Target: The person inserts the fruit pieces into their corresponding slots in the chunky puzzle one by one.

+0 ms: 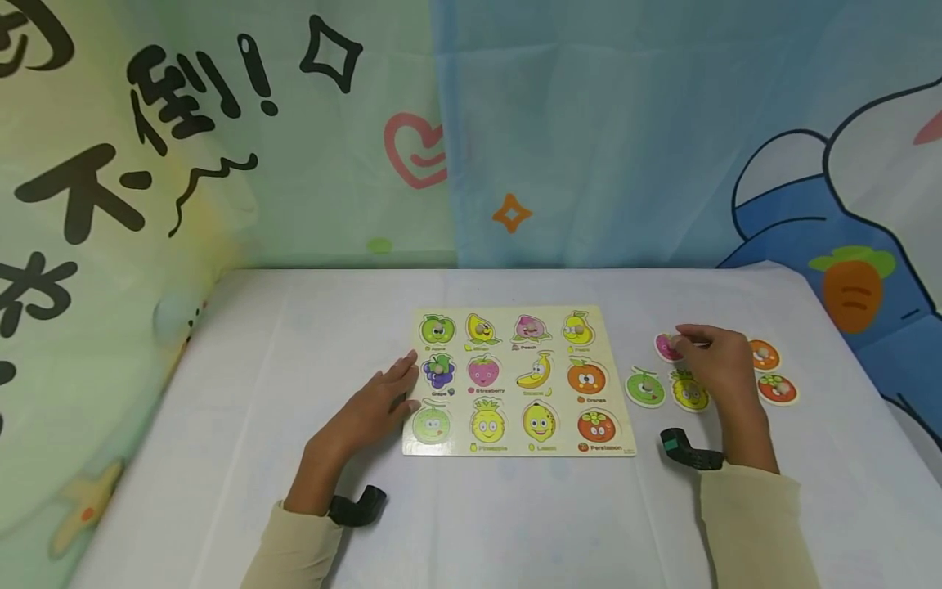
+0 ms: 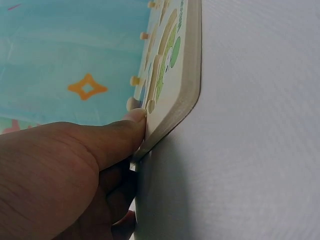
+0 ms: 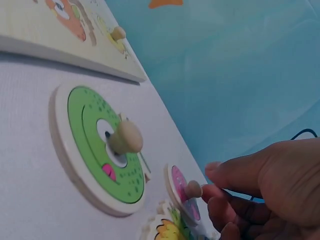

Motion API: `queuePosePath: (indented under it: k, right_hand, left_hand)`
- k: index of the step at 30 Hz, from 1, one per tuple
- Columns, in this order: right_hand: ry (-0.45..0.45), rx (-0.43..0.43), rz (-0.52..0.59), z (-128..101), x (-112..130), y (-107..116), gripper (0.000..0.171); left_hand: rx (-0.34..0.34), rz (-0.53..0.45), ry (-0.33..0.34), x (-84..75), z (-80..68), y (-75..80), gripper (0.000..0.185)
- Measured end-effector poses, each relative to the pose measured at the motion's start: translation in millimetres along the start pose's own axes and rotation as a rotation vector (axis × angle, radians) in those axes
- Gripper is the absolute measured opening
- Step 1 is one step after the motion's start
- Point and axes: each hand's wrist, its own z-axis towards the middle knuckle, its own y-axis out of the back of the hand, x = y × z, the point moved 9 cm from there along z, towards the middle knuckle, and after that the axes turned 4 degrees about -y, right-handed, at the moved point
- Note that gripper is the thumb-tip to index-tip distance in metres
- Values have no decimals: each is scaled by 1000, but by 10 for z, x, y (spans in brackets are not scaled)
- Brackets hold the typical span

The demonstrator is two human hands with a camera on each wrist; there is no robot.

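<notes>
Now our right hand (image 1: pixel 724 364) pinches the pink piece's (image 3: pixel 181 192) knob, so we lift straight up while our flat left hand (image 1: pixel 375 409) steadies the board's (image 1: pixel 625 446) left edge.

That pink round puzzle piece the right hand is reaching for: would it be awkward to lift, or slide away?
Probably easy: the pink piece has a small knob that the right hand pinches. It looks like a flat, stiff wooden disc, so likely light and rigid. Lying flat on the white table, it should not roll, though it may slide.
</notes>
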Motion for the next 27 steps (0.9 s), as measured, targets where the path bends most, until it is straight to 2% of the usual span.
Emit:
queuePosePath:
  k: [6,15,27]
  right_hand:
    - [14,30,-51,17,-42,-41,44]
    - [24,-1,-107,25,-25,-68,39]
    - [143,-26,-53,-103,332,-175,38]
  left_hand:
    - [-2,-3,-10,1,9,-6,61]
    - [0,1,-5,-3,8,-1,61]
    - [3,5,-7,-20,-21,17,61]
